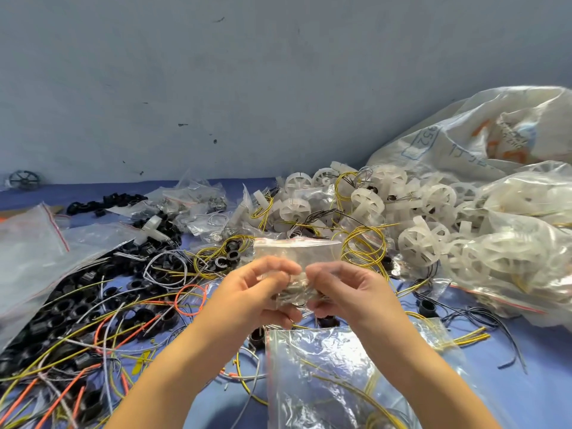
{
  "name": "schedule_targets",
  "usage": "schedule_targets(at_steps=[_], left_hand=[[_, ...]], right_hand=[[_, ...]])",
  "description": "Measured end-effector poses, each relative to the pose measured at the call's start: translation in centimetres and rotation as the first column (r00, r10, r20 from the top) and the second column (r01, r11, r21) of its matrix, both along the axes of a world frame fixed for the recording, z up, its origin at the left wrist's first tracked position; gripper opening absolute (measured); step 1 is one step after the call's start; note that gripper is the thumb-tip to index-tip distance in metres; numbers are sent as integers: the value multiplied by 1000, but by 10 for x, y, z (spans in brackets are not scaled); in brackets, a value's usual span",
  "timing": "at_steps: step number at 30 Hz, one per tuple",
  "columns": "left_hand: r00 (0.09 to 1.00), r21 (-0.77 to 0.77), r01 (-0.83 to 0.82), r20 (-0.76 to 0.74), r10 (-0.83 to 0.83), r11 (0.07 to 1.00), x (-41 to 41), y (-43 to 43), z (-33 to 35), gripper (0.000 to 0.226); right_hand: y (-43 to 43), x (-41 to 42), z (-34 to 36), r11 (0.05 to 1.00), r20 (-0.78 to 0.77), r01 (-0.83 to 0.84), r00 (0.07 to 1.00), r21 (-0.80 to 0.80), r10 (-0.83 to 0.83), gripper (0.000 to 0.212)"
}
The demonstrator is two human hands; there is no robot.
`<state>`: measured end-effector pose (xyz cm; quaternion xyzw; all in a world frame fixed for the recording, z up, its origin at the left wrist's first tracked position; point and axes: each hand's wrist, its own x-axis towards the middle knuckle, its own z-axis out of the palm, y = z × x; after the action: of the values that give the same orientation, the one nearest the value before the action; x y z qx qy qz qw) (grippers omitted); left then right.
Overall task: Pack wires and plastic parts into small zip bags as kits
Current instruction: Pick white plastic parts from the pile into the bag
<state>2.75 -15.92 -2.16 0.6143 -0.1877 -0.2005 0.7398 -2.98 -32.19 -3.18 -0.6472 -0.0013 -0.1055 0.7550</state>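
The left hand [257,292] and right hand [343,292] both pinch the small zip bag [297,252] with curled fingers [278,269], its filled bottom bunched between them, its red-striped mouth running crosswise just above, equally near either hand.

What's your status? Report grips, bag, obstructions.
Left grip and right grip both pinch small clear red-striped zip bag, parts inside. Large clear plastic bag lies just below. Loose coloured wires around.
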Motion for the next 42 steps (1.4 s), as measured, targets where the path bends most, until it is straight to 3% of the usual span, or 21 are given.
schedule_targets(at_steps=[5, 10, 14, 18, 20, 26, 32, 36, 38, 42], left_hand=[[988, -69, -52, -152, 41, 996, -2, -3, 5, 19], [972, -76, -4, -236, -14, 997, -2, 1, 4, 16], [992, 15, 121, -46, -120, 993, 1, 6, -1, 38], [981, 75, 30, 190, -43, 997, -2, 4, -3, 25], [974, 57, 26, 224, -38, 998, -1, 4, -3, 22], [961, 59, -6, 275, -11, 998, -6, 7, -1, 21], [855, 236, -54, 512, -77, 970, -14, 21, -3, 32], [703, 214, -262, 711, 34, 941, -33, 29, -4, 28], [690, 175, -333, 715, 113, 926, -45, 32, -8, 22], [861, 89, -327, 438, 258, 941, -56, 47, -7, 15]], right_hand=[[-3, -6, 1, 985, 47, -91, 994, -144, 99, 35], [0, -9, 0, 975, 136, -18, 989, -223, 50, 17], [-1, -9, -1, 978, 80, 43, 996, -204, -27, 26], [-4, -3, -2, 983, 8, 66, 998, -172, -66, 26], [-4, -1, -1, 992, -7, 19, 1000, -124, -20, 14], [-4, -2, 0, 993, 4, -101, 995, -60, 102, 14], [2, -3, 2, 988, -94, -113, 988, 108, 123, 26], [13, -8, 6, 993, -138, -108, 984, 57, 115, 36], [22, -13, 7, 992, -144, -113, 982, 51, 119, 37], [37, -23, 8, 986, -132, -161, 979, -42, 154, 35]])
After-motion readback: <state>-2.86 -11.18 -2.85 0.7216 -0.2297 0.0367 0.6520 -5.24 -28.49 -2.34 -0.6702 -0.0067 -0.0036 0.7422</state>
